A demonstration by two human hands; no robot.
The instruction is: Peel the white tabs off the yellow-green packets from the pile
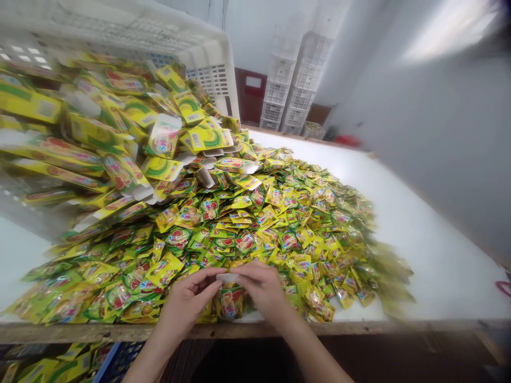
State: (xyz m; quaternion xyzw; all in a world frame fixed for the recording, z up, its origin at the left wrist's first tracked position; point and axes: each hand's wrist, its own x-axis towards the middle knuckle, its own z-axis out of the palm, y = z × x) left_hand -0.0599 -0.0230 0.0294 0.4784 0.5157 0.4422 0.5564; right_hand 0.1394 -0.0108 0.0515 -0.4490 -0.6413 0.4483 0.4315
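Close to the table's front edge, my left hand and my right hand meet over a small candy box. Thumb and fingers of each hand pinch an end of its white cardboard flap. Just below the flap, a printed yellow-green face with red fruit pictures shows; whether it belongs to the box or to a packet beneath, I cannot tell. Around both hands spreads a big heap of shiny yellow and green candy packets.
On the left, a tilted white plastic crate spills yellow cartons, several with open flaps, onto the heap. Below the wooden table edge is a blue crate beside more yellow boxes. Stacked crates stand at the back.
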